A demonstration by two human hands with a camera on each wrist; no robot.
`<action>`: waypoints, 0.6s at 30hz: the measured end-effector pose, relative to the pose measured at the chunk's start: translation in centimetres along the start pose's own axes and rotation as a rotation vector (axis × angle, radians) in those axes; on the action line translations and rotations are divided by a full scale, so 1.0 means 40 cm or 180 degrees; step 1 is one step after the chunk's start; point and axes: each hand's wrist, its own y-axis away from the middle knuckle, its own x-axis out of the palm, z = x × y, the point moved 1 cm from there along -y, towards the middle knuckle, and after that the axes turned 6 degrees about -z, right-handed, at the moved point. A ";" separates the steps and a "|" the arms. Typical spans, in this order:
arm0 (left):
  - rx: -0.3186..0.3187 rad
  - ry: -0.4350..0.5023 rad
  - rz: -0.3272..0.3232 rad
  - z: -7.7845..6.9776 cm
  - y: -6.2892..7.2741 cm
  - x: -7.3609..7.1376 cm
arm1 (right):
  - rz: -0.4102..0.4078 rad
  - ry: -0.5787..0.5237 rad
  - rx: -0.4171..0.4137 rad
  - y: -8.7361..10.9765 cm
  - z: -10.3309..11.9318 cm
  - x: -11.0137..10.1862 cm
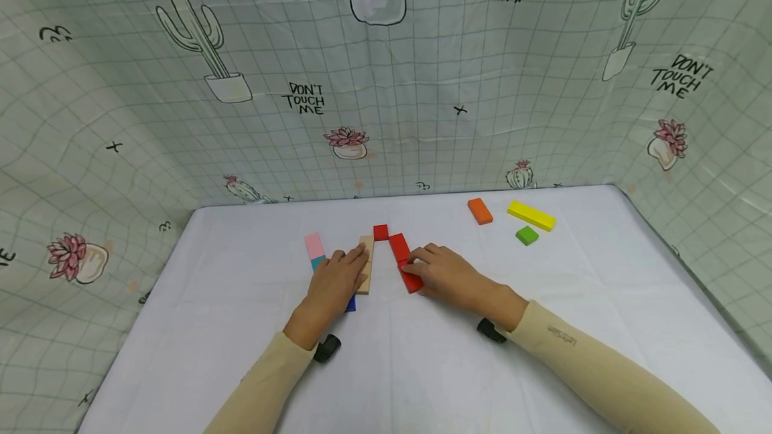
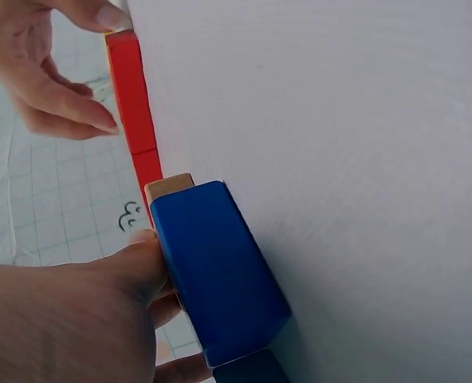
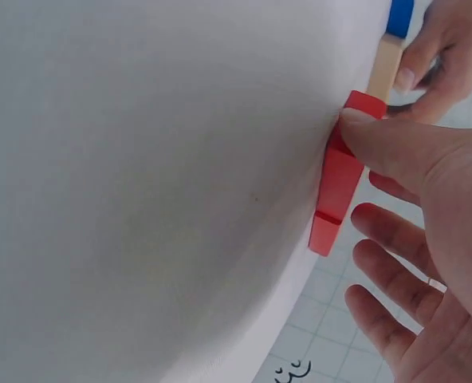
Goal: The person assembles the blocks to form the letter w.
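Observation:
My left hand (image 1: 338,280) lies over two plain wooden blocks (image 1: 365,280), its fingers reaching across them and its thumb along their side. Beneath that hand, a blue block (image 2: 220,271) sits at their near end, mostly hidden in the head view. My right hand (image 1: 452,273) pinches the nearer red block (image 1: 411,281) between thumb and fingers; its other fingers stay spread in the right wrist view. Another red block (image 1: 399,245) lies end to end with it. A small red block (image 1: 381,232) sits between the tops of the wooden and red rows.
Left of the left hand lie a pink block (image 1: 313,245) and a teal block (image 1: 317,262), partly covered. Toward the back right are an orange block (image 1: 480,211), a long yellow block (image 1: 531,215) and a green block (image 1: 527,236). A patterned cloth (image 1: 398,72) hangs behind the white table (image 1: 410,374).

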 end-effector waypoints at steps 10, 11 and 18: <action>-0.0039 0.0011 0.0046 -0.003 0.004 0.000 | 0.0049 -0.0311 0.0463 0.050 -0.027 -0.030; -0.0041 0.0007 0.0047 -0.003 0.005 0.001 | 0.0046 -0.0317 0.0496 0.056 -0.031 -0.033; -0.0015 0.0014 -0.0035 -0.004 0.005 0.003 | -0.0020 -0.0306 0.0772 0.101 -0.072 -0.058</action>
